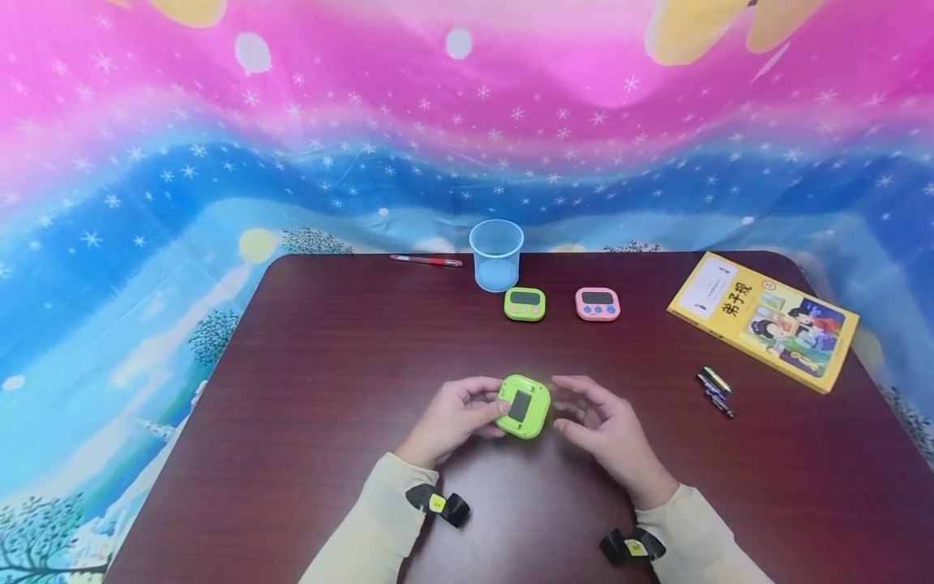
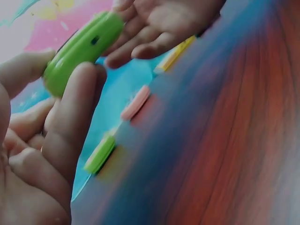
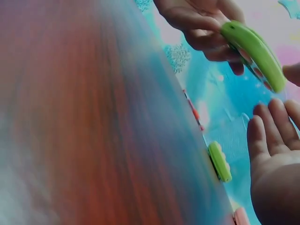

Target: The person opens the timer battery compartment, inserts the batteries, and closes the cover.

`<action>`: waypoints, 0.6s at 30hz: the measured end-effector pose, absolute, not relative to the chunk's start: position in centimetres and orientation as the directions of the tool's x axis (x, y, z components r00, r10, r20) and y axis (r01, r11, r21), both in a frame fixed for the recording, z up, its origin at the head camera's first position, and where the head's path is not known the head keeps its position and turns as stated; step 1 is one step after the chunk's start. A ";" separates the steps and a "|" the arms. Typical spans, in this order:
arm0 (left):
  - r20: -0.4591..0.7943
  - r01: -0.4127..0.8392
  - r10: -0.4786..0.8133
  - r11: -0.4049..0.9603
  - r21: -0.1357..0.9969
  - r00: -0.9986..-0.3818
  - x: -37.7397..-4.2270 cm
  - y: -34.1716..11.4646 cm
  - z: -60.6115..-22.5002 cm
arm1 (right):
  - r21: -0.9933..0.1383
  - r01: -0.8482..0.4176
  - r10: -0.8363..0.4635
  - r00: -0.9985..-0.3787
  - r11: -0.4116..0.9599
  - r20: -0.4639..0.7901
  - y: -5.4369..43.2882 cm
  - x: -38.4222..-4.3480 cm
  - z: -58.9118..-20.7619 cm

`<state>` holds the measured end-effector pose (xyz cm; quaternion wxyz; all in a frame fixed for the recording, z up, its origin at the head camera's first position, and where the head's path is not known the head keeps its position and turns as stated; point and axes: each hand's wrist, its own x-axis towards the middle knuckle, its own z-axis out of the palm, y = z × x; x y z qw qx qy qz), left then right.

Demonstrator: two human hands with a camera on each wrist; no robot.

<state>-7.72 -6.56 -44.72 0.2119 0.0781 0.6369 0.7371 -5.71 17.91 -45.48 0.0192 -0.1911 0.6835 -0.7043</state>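
Observation:
My left hand (image 1: 461, 415) pinches a green digital timer (image 1: 536, 410) by its left edge, thumb on top and fingers beneath. The timer's back, with a dark rectangle in it, faces up toward the head camera. Close by its right edge is my right hand (image 1: 613, 434), fingers loosely bent and spread. In the right wrist view its thumb (image 3: 293, 73) lies close to the timer's end; whether they touch I cannot tell. The timer is seen edge-on in the left wrist view, its green side (image 2: 77, 58) between thumb and fingers.
Beyond the hands lie a second green timer (image 1: 524, 305) and a pink timer (image 1: 597, 305). A clear blue cup (image 1: 497, 258) stands behind them, with a red pen (image 1: 426, 260) to its left. On the right are a yellow book (image 1: 766, 320) and some small pen-like items (image 1: 715, 391).

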 end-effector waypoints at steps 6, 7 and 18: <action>-0.227 -0.318 0.349 -0.231 0.919 -0.909 -7.2 -5.4 -44.3 | -0.956 -0.292 -0.248 -0.928 0.020 0.279 17.1 -5.2 -45.5; -0.235 -0.330 0.345 -0.247 0.911 -0.909 -7.1 -5.3 -44.2 | -0.955 -0.295 -0.246 -0.929 0.041 0.277 17.0 -5.1 -45.6; -0.259 -0.366 0.387 -0.233 0.901 -0.885 -6.6 -4.6 -44.1 | -0.916 -0.305 -0.223 -0.942 0.262 0.250 16.7 -4.8 -45.3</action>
